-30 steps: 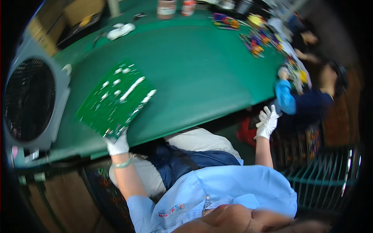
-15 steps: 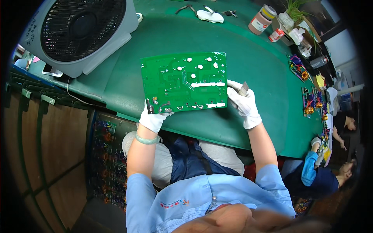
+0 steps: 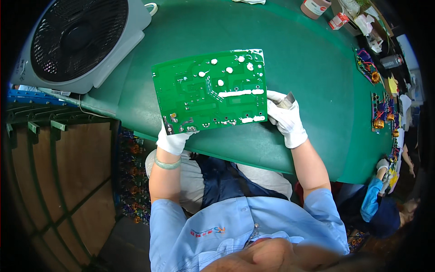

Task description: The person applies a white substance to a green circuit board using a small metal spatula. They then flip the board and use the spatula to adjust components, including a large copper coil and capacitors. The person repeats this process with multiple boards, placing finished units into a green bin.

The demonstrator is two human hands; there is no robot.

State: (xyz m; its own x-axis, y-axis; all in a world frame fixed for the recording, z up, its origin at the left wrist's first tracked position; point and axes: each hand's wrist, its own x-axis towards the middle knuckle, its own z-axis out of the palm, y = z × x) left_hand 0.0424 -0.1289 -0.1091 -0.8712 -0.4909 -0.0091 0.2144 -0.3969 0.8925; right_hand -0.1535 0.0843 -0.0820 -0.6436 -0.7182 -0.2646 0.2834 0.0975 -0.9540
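A green circuit board (image 3: 199, 97) is held up above the table, solder side facing me. White blobs and strips of glue or sealant sit on its upper and right parts. My white-gloved left hand (image 3: 174, 141) grips its lower left corner, most of the fingers hidden behind it. At the board's right edge is my right hand (image 3: 287, 121), also gloved, closed round a small flat metal blade (image 3: 291, 97) whose tip sticks up past the fingers. Some right fingertips touch or nearly touch the board; exact contact is hard to tell.
A grey box fan (image 3: 90, 50) stands at the left on the green table (image 3: 217, 31). Toward the back right are a pinkish jar (image 3: 314, 8) and a red-and-white carton (image 3: 338, 21). Boards with copper coils (image 3: 379, 113) lie along the right, near another person's blue sleeve (image 3: 372, 199).
The view has shifted, so the tools at the back have mostly left the picture. The board appears slightly further left and more tilted. Both hands keep their hold.
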